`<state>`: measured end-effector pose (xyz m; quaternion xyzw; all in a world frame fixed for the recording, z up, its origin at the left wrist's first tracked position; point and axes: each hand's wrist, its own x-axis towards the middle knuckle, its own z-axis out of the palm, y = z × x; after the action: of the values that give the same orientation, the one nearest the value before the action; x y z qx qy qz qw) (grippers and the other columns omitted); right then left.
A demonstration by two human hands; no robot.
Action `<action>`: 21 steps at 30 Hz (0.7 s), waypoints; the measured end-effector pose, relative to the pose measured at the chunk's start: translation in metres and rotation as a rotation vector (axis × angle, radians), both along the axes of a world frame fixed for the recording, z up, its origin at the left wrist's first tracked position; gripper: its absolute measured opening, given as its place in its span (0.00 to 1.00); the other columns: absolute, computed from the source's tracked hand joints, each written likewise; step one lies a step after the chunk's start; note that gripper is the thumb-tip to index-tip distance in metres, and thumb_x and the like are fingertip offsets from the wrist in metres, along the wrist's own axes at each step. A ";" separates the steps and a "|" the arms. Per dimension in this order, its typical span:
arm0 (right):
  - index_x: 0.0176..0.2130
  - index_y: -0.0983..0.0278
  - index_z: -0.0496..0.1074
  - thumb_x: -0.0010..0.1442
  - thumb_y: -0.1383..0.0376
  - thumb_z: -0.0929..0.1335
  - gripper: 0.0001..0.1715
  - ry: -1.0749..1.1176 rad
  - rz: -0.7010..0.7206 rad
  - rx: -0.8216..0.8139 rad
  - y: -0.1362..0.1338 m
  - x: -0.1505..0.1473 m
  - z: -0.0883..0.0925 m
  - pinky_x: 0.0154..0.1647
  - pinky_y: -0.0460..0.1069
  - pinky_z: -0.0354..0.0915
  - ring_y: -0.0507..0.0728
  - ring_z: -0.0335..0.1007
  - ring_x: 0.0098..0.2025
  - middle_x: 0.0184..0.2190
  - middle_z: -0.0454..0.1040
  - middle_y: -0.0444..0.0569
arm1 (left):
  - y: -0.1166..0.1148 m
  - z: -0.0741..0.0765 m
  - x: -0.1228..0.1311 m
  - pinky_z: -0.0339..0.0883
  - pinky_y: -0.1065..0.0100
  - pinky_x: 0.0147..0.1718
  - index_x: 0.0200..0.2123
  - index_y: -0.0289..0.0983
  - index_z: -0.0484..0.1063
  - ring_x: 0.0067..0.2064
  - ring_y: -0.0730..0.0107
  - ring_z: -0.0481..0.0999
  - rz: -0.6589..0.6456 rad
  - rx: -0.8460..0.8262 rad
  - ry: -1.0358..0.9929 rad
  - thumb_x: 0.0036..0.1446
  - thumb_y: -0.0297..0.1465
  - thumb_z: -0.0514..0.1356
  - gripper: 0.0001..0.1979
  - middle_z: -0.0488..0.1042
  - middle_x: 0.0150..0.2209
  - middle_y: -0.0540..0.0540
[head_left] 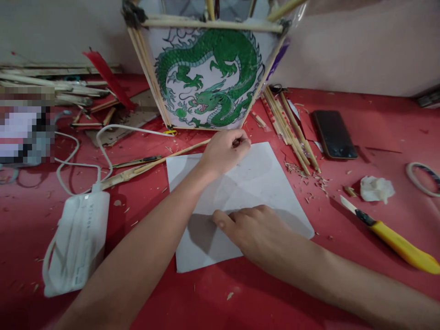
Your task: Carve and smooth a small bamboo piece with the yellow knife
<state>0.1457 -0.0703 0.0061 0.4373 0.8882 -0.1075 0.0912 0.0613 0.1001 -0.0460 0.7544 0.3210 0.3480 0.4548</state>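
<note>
A white sheet of paper (261, 183) lies flat on the red table (343, 256). My left hand (225, 151) rests at the sheet's far edge, fingers curled into a pinch on something small I cannot make out. My right hand (254, 229) lies on the sheet's near part, fingers pressed flat and together. Just behind the sheet stands a bamboo-framed lantern (209, 73) with a green dragon panel facing me.
A yellow utility knife (395, 238) with its blade out, a crumpled tissue (376, 189), a tape roll (422, 178) and a phone (334, 134) lie at right. Bamboo sticks (288, 123) lie beside the lantern. A white power bank (77, 238) with a cable and a face mask sits at left.
</note>
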 end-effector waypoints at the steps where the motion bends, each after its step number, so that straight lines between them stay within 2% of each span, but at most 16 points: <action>1: 0.53 0.62 0.63 0.58 0.77 0.66 0.25 -0.031 -0.014 0.013 0.001 0.000 0.000 0.24 0.53 0.38 0.54 0.72 0.24 0.27 0.77 0.42 | 0.000 0.000 0.000 0.51 0.65 0.28 0.23 0.38 0.66 0.26 0.75 0.61 0.000 0.001 0.000 0.59 0.30 0.56 0.11 0.64 0.22 0.53; 5: 0.56 0.63 0.65 0.60 0.77 0.63 0.26 -0.169 -0.130 0.052 0.010 0.006 0.000 0.23 0.53 0.38 0.55 0.72 0.23 0.26 0.78 0.44 | 0.000 -0.001 0.001 0.52 0.66 0.28 0.23 0.37 0.66 0.26 0.75 0.62 0.000 0.005 -0.006 0.58 0.29 0.56 0.11 0.64 0.22 0.53; 8: 0.60 0.63 0.65 0.61 0.76 0.61 0.29 -0.286 -0.283 0.115 0.027 0.021 -0.003 0.24 0.51 0.41 0.57 0.73 0.24 0.25 0.78 0.47 | 0.001 -0.002 0.001 0.53 0.66 0.28 0.23 0.37 0.67 0.27 0.75 0.62 0.000 0.004 -0.010 0.58 0.29 0.57 0.10 0.65 0.22 0.52; 12: 0.63 0.66 0.63 0.66 0.72 0.59 0.27 -0.413 -0.449 0.230 0.052 0.045 -0.007 0.27 0.50 0.46 0.59 0.74 0.26 0.25 0.78 0.52 | 0.002 -0.003 0.001 0.53 0.66 0.28 0.23 0.37 0.67 0.27 0.74 0.62 0.005 0.014 -0.010 0.58 0.30 0.57 0.11 0.65 0.23 0.52; 16: 0.62 0.67 0.64 0.67 0.71 0.58 0.26 -0.445 -0.469 0.263 0.059 0.052 -0.006 0.26 0.50 0.45 0.59 0.73 0.25 0.25 0.78 0.53 | 0.002 -0.003 0.001 0.54 0.66 0.29 0.23 0.37 0.66 0.28 0.74 0.63 -0.001 0.024 -0.018 0.59 0.30 0.56 0.11 0.66 0.23 0.52; 21: 0.61 0.68 0.65 0.63 0.74 0.60 0.28 -0.426 -0.396 0.240 0.046 0.035 -0.004 0.26 0.50 0.45 0.58 0.73 0.25 0.23 0.78 0.52 | 0.002 -0.002 0.001 0.52 0.65 0.28 0.23 0.38 0.66 0.27 0.74 0.62 0.006 0.027 -0.009 0.58 0.30 0.56 0.11 0.65 0.22 0.52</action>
<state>0.1803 -0.0247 0.0021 0.6222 0.7530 0.0763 0.2001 0.0623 0.1025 -0.0481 0.7578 0.3164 0.3573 0.4449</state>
